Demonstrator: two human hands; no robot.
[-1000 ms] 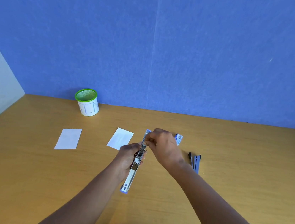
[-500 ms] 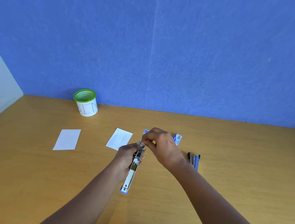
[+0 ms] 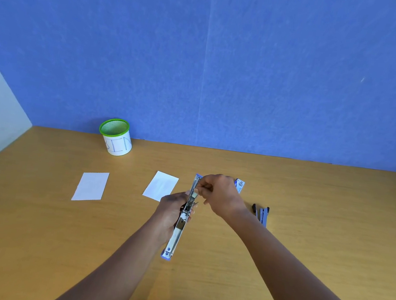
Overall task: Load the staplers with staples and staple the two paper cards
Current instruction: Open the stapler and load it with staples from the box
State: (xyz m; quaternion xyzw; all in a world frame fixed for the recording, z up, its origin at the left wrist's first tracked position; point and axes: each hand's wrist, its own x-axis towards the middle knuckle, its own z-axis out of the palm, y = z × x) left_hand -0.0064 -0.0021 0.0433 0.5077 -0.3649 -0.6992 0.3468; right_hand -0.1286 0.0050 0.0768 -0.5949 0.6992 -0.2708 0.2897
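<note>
Blue wall backs a wooden table. Near the middle, the left hand grips a stapler round its hinge; it is swung open, its near end resting on the table and its far end raised. The right hand meets it from the other side, fingertips pinched on the stapler's far half; I cannot tell if staples are between them. A box peeks out behind that hand. A second stapler lies to the right, apart. One card lies just left of the hands, another card further left. A green-rimmed cup stands by the wall.
</note>
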